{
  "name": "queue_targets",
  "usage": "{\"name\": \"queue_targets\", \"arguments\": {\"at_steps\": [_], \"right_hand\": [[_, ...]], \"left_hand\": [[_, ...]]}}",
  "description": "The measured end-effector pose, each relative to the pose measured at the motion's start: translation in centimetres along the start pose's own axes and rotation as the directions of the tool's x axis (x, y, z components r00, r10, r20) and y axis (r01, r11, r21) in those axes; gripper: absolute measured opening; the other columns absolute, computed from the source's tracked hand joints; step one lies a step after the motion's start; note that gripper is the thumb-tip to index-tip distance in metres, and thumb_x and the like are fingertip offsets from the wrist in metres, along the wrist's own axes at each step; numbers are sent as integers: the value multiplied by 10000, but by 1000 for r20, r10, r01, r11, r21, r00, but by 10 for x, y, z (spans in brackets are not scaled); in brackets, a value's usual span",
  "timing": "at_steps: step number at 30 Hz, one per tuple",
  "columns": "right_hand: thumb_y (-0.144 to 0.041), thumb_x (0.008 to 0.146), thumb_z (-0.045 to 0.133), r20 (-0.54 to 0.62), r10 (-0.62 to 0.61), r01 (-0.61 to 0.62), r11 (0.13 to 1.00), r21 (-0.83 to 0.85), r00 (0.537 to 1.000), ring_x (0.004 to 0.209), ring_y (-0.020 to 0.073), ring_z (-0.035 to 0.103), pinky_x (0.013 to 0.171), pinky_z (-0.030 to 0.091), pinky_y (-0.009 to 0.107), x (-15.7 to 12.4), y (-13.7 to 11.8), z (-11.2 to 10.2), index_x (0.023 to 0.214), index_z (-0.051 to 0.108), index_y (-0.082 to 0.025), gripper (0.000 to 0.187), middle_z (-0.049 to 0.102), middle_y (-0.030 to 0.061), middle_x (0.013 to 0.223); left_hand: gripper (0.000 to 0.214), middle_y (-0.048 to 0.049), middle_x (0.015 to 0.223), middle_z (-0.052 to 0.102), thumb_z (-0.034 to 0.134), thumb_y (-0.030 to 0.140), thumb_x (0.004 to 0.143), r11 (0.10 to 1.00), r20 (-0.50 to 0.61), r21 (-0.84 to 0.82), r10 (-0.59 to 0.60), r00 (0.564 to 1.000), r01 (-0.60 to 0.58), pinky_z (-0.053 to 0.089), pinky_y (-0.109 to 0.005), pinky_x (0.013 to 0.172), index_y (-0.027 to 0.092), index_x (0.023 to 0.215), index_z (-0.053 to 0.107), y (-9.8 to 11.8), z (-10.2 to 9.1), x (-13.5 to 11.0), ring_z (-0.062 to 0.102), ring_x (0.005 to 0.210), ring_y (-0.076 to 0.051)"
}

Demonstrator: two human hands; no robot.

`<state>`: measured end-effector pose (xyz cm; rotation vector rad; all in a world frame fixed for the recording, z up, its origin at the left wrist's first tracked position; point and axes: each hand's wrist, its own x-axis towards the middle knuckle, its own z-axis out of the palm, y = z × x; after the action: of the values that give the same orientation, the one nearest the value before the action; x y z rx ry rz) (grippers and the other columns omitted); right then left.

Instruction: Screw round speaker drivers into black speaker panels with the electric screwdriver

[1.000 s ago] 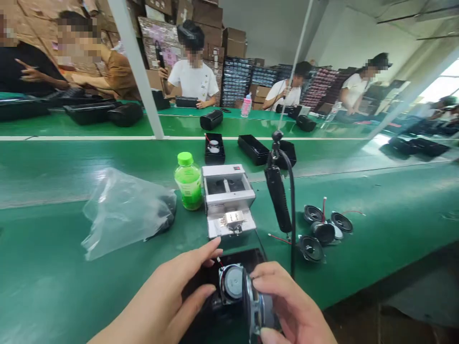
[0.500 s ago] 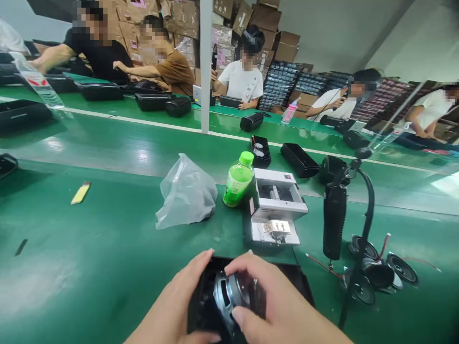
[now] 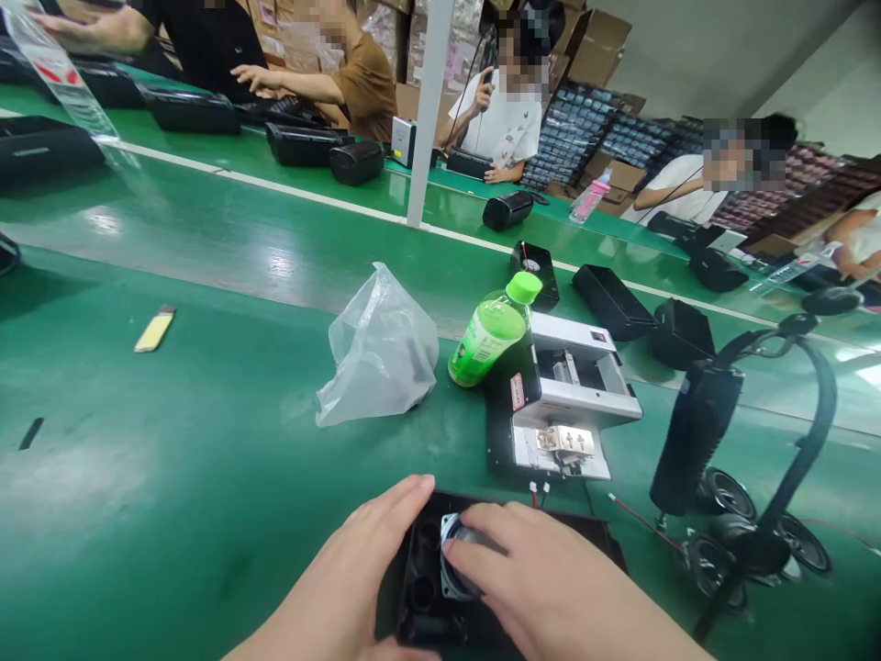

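Green conveyor bench (image 3: 172, 459) fills most of the view, and a second green belt (image 3: 275, 174) runs behind it beyond a white line. Co-workers (image 3: 492, 119) sit along the far side in front of stacked cardboard cartons (image 3: 592, 46), their faces blurred and several bodies cut off by the frame. Black speaker enclosures (image 3: 303, 144) stand in a row on the far belt.

On the near bench sit a crumpled clear plastic bag (image 3: 378, 353), a green-capped bottle of green drink (image 3: 488, 335) lying tilted, and a white-and-grey bench fixture (image 3: 568, 395) just beside it. To the right, a black cylindrical device (image 3: 695, 436) on a curved stand partly hides loose speaker drivers (image 3: 722, 491). A small yellow strip (image 3: 155, 329) lies well left.

At the bottom edge, a black plastic speaker housing (image 3: 427, 588) lies open side up, partly cut off by the frame. A round speaker driver (image 3: 458, 560) sits in it, mostly covered by the right hand (image 3: 551, 569), whose curved fingers press over it. The left hand (image 3: 337, 569) lies along the housing's left side, fingers extended; whether it grips is hard to tell.
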<state>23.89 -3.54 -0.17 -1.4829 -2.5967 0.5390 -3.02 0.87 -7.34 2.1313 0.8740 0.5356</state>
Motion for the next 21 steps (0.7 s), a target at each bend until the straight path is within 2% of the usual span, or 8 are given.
{"name": "queue_targets", "arguments": {"at_steps": [3,9,15,21], "right_hand": [[-94,930,703,22,1,0,1000,-28,1000,1032,269,764,831,617,377,-1,-1,4,1365,678,-257,465,782,74,1255],[-143,983,693,55,16,-13,998,-63,998,1001,244,757,832,605,372,0,-3,5,1333,682,-238,362,779,60,1200],[-158,982,696,88,-4,10,998,-62,996,1053,228,750,856,615,370,1,1,0,1352,669,-253,383,777,42,1255],[-205,963,733,25,-39,42,993,-111,999,945,222,756,778,655,360,5,-5,-1,1289,686,-241,332,799,35,1240]], "left_hand": [[1407,-52,1767,482,1033,303,735,1000,-3,7,2,1000,-2,557,-549,1255,494,1780,110,1,0,0,567,1551,-394],[1355,-68,1751,505,1014,346,769,998,-11,41,39,999,-39,586,-511,1227,457,1785,125,1,-2,0,595,1529,-382],[1354,-85,1748,509,1024,338,745,997,-9,57,54,999,-53,583,-498,1229,429,1779,155,-3,-2,3,592,1533,-375],[1367,-98,1732,529,1041,336,682,996,-41,68,67,997,-64,582,-517,1209,408,1766,212,-12,5,-1,614,1511,-385]]}}
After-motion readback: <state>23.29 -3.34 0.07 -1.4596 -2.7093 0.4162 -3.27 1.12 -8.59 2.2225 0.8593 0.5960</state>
